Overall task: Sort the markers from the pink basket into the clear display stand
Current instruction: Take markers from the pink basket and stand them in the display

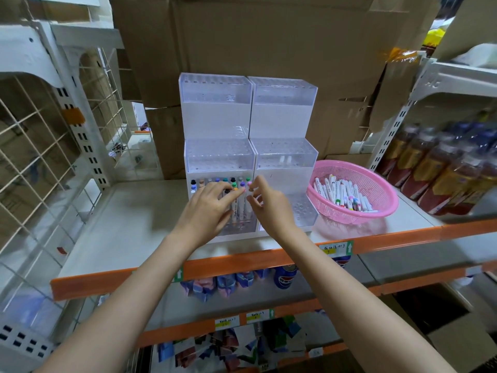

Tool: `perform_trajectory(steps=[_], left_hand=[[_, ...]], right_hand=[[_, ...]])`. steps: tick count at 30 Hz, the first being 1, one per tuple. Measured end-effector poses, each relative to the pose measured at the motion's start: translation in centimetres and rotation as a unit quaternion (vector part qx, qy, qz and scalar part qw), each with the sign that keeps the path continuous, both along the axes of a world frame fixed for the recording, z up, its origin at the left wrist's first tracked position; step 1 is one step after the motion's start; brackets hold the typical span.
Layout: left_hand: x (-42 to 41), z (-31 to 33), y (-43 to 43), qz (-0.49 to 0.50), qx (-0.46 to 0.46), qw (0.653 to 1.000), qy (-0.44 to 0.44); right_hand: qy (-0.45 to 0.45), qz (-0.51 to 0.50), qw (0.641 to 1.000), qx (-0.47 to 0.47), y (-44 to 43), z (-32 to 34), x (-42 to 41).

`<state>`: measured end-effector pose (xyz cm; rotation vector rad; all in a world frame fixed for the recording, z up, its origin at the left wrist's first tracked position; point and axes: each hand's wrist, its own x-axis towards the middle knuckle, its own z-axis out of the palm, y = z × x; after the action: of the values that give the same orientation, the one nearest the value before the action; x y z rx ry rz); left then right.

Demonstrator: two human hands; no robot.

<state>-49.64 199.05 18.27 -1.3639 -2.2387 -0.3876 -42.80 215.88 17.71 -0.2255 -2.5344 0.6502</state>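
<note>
The clear display stand (282, 122) sits in the middle of a white shelf (129, 211) with an orange front edge, its stepped tiers rising toward the far side. Standing markers (215, 181) with coloured caps fill the left half of the lowest, nearest tier.

The left hand (209, 211) reaches over those markers, and its fingers (234, 193) lie bent across their tops, touching them. Whether they pinch one cannot be told. The right hand (271, 208) hovers just to the right of it, in front of the stand's middle. Its fingers (259, 181) are loosely curled and apart, with nothing seen between them.

The pink basket (387, 208) rests on the shelf just right of the stand, with a heap of loose markers (347, 195) lying inside. Cardboard boxes (242, 36) stand behind the stand, and bottles (435, 168) line the shelf at far right.
</note>
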Motion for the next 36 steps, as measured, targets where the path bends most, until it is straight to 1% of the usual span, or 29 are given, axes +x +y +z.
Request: perform_trajectory(steps=[3, 7, 10, 15, 20, 24, 27, 31, 36], left_hand=[[0.1, 0.2, 0.0, 0.003, -0.007, 1.0, -0.01], [0.3, 0.8, 0.1, 0.01, -0.013, 0.999, -0.035], [0.2, 1.1, 0.3, 0.016, -0.011, 0.999, -0.034], [0.9, 1.8, 2.4, 0.03, 0.013, 0.999, -0.026], [2.1, 2.2, 7.4, -0.013, 0.013, 0.999, -0.028], [3.5, 2.4, 12.4, -0.057, 0.0, 0.998, -0.03], [4.3, 2.3, 16.4, -0.075, -0.024, 0.996, -0.048], [5.2, 1.7, 22.2, -0.096, -0.069, 0.99, -0.083], [5.2, 0.5, 28.3, -0.059, -0.125, 0.984, -0.108]], right_hand=[[-0.006, -0.008, 1.0, 0.015, 0.1, 0.4, 0.2], [-0.016, 0.006, 1.0, 0.018, 0.1, 0.9, 0.6], [-0.022, 0.002, 0.998, 0.055, 0.5, 1.0, 0.9], [-0.043, -0.031, 0.992, 0.115, 2.7, 1.4, 1.5], [-0.032, -0.077, 0.982, 0.171, 6.3, 1.5, 3.5], [-0.065, -0.127, 0.971, 0.19, 10.7, 2.0, 5.3], [-0.088, -0.165, 0.964, 0.192, 14.4, 1.8, 6.6], [-0.157, -0.194, 0.951, 0.183, 19.1, 1.6, 8.0], [-0.204, -0.195, 0.947, 0.153, 23.7, 1.1, 7.7]])
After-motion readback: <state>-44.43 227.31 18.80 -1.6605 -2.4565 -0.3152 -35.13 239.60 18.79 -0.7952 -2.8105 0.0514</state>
